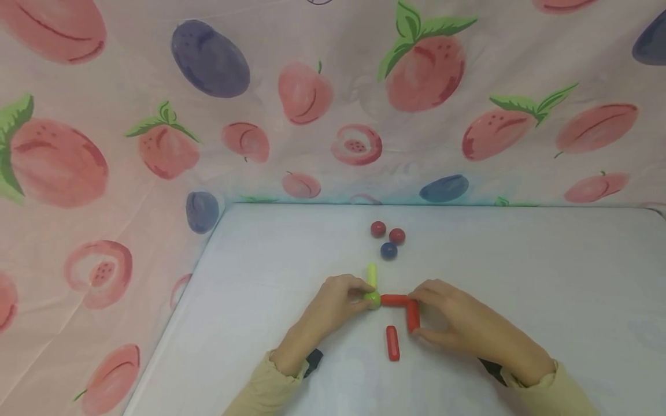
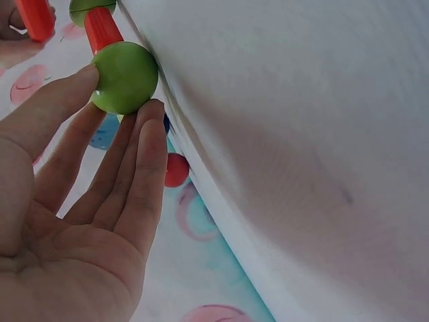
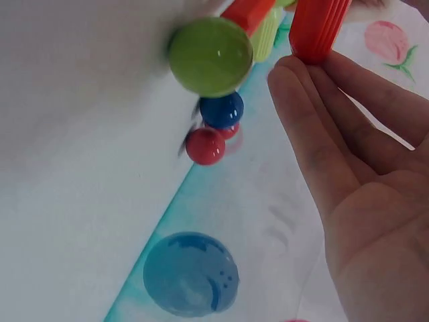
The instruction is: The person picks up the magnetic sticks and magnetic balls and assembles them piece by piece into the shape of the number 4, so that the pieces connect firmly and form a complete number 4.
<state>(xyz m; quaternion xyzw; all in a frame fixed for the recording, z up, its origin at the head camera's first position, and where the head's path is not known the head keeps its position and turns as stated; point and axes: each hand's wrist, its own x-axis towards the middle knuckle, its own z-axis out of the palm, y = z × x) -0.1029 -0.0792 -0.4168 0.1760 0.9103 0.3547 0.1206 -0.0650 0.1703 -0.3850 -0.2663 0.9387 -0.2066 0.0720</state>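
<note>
In the head view my left hand (image 1: pixel 338 303) pinches a green ball (image 1: pixel 373 299) between thumb and fingertips. A yellow-green rod (image 1: pixel 372 275) points away from that ball, and a red rod (image 1: pixel 394 300) runs right from it. At the far end of this red rod is a second green ball (image 3: pixel 211 57), plain in the right wrist view but mostly hidden in the head view. My right hand (image 1: pixel 452 315) holds another red rod (image 1: pixel 413 316) by thumb and fingertips, close by that second ball. A loose red rod (image 1: pixel 392 343) lies on the table nearer me.
Two red balls (image 1: pixel 378 229) and a blue ball (image 1: pixel 388 250) sit together farther back on the white table (image 1: pixel 281 242). Fruit-printed cloth (image 1: pixel 354 98) hangs along the table's back and left sides.
</note>
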